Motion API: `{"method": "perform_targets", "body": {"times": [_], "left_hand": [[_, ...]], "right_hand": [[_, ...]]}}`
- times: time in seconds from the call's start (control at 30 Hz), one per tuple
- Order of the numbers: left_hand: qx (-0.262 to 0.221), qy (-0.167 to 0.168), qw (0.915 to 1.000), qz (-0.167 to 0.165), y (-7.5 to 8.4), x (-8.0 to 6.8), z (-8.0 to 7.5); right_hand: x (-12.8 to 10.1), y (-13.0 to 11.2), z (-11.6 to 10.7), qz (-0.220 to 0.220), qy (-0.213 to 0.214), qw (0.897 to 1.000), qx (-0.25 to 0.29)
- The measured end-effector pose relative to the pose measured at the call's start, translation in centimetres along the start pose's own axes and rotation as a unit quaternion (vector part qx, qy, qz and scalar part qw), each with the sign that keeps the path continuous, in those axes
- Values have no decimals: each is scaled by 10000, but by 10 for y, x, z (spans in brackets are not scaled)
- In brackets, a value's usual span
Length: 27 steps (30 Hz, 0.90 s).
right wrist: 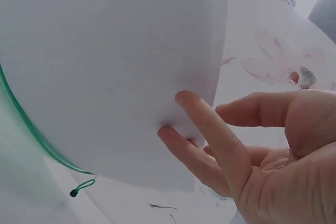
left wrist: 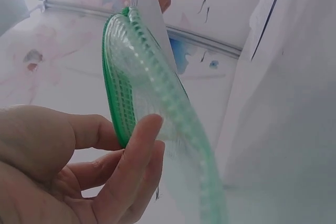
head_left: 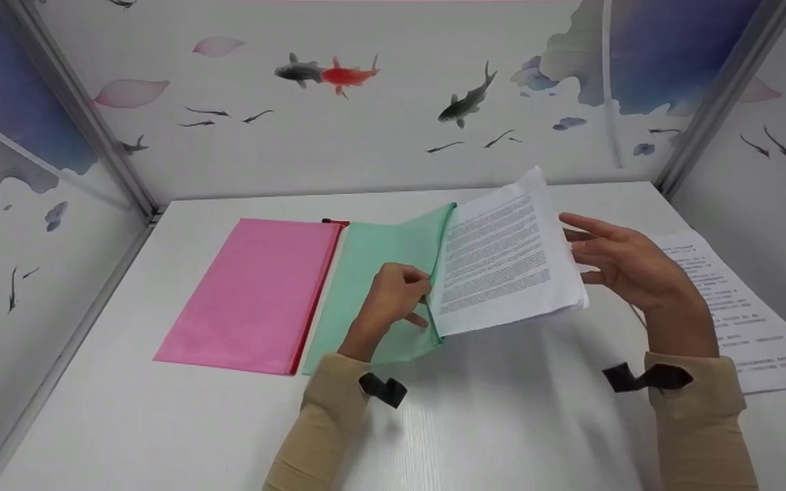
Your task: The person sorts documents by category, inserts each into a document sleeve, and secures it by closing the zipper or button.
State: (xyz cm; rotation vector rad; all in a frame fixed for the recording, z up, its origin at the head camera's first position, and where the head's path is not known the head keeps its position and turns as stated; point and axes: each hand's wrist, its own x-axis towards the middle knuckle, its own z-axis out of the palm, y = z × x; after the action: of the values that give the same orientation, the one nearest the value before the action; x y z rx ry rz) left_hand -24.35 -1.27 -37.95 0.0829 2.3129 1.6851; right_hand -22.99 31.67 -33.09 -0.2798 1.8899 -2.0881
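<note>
A green translucent zip folder (head_left: pixel 386 242) is held with its mouth raised off the table. My left hand (head_left: pixel 393 300) pinches one lip of that mouth between thumb and fingers; in the left wrist view the green zip edge (left wrist: pixel 111 98) bows apart from the other lip. A stack of printed paper (head_left: pixel 495 262) stands tilted, its left side in the folder's mouth and the rest outside. At the stack's right edge is my right hand (head_left: pixel 632 262), fingers extended. In the right wrist view its fingertips (right wrist: pixel 169 132) touch the paper's face, and the thumb lies just past the edge.
A pink zip folder (head_left: pixel 256 293) with a red zip edge lies flat to the left of the green one. More printed sheets (head_left: pixel 754 320) lie at the table's right side, partly behind my right wrist. Patterned panels (head_left: pixel 393 136) enclose the white table (head_left: pixel 488 423).
</note>
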Motion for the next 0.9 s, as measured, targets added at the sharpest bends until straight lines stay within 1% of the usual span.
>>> {"method": "perform_targets", "body": {"times": [0.07,0.17,0.27,0.37,0.43,0.57,0.8,0.9], "left_hand": [[44,-18,10000,-48,1,0,0],[95,23,9999,-78,1,0,-1],[141,79,9998,-72,0,0,0],[138,95,9999,-30,-1,0,1],[127,94,9999,-25,-1,0,1],[156,102,9998,-60,-1,1,1],[-89,216,9997,57,-1,3,1],[-102,242,9996,36,0,2,0]], "right_hand": [[0,-1,1,77,76,9999,15],[4,0,5,334,221,9992,-27],[9,3,8,599,357,9973,-247],[11,6,9,739,507,9949,-466],[13,8,10,745,546,9939,-598],[14,12,15,634,401,9945,-728],[18,16,26,470,187,9951,-845],[20,17,30,441,151,9945,-940]]}}
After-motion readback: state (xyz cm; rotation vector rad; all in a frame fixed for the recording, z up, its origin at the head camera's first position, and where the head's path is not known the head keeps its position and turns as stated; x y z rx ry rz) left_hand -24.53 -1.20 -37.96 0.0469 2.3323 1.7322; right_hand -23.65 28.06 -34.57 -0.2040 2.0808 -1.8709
